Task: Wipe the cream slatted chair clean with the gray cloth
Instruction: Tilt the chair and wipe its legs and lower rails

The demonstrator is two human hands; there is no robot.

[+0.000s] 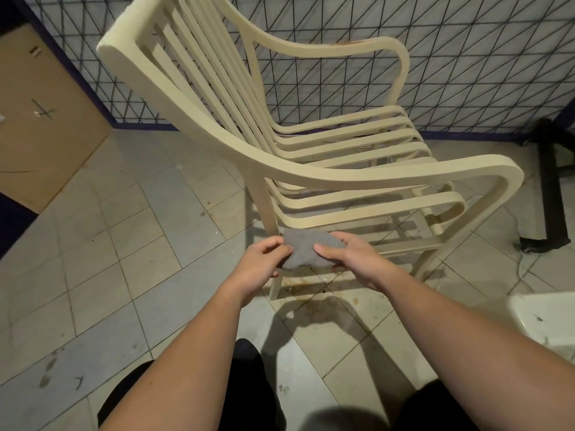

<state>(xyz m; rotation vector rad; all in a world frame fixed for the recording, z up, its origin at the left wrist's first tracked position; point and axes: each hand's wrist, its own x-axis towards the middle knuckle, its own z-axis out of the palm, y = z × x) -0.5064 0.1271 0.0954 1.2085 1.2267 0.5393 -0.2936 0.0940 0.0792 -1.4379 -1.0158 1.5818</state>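
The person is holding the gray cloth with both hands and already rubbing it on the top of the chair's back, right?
Not quite. Both the left hand and right hand do hold the gray cloth, but it is not on the chair's back. The head view shows it held in the air low down, in front of the cream slatted chair, near the seat's edge.

The slatted chair [280, 126] stands on the tiled floor [124, 228] before a mattress [435, 57] propped behind it. The cloth [306, 248] is held between the left hand [261, 262] and right hand [351, 256], in front of the chair's near side. A cardboard sheet [40, 119] leans at far left.
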